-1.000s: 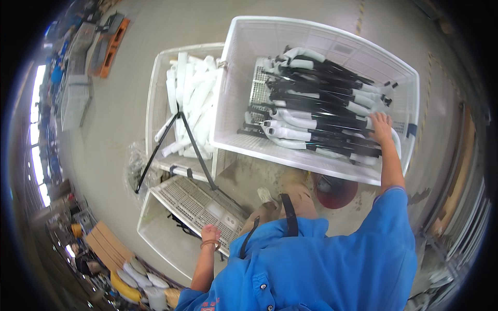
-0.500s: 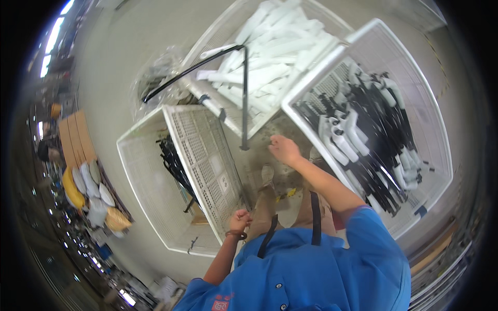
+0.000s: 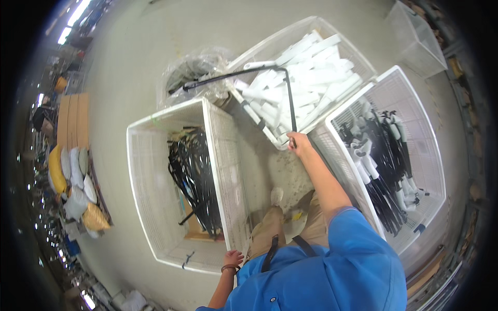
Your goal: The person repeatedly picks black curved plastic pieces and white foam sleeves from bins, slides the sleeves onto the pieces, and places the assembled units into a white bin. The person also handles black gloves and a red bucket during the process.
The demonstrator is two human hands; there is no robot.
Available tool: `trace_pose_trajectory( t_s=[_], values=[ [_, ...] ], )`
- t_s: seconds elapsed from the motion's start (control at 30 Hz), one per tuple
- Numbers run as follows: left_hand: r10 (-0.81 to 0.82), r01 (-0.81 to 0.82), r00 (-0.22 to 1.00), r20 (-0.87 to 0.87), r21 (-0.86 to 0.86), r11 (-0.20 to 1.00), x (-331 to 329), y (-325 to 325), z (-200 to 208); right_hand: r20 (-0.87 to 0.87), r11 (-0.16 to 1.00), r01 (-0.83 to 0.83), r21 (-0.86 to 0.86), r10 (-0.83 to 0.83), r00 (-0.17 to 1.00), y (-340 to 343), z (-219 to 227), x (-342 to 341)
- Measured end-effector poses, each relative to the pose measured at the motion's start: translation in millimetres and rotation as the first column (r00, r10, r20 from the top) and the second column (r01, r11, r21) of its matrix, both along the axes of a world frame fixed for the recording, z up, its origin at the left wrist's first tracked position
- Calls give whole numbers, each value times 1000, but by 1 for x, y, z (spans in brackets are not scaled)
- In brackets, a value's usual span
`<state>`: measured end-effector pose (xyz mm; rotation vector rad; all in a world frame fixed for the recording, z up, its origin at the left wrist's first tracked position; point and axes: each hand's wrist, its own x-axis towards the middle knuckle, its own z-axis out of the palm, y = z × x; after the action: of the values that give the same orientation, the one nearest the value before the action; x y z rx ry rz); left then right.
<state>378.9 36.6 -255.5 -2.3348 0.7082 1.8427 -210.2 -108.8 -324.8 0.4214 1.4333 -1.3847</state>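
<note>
My right hand is closed round the lower end of a long black bent rod. From the hand, the rod rises over a crate of white sleeve-like pieces, then bends and runs left to a plastic-wrapped bundle. My left hand is low beside the near corner of the left white crate. Its fingers are loosely curled, with nothing seen in them. Many black rods lie inside that left crate.
At right stands a white crate of black rods with white sleeves. A clear-plastic bundle sits behind the left crate. Sacks and cardboard are at far left. Another white crate stands at far right.
My right hand, empty-looking before, has moved up and now grips the rod's lower end. My left hand stays low by the left crate. The view has shifted, showing more of the left crate's rods.
</note>
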Motion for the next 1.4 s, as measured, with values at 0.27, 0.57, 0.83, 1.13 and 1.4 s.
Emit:
trace_pose_trajectory(
  t_s=[0.27,0.57,0.83,1.13,1.4],
  values=[
    [-613,420,721,-321,-502,756,-190,-177,23,-717,743,50,667,623,313,259,143,110],
    [-132,217,60,-989,-116,969,-499,-226,259,-642,642,71,763,766,-31,553,164,228],
    [-151,430,195,-969,-54,901,-457,57,199,-502,602,-22,799,685,527,631,-23,279],
    [-942,859,-49,-333,-496,130,-388,198,4,-212,406,-272,872,815,539,722,-260,240],
    [-979,600,181,-93,-778,185,-386,166,-39,-163,333,-138,933,732,661,711,-498,220]
  ],
)
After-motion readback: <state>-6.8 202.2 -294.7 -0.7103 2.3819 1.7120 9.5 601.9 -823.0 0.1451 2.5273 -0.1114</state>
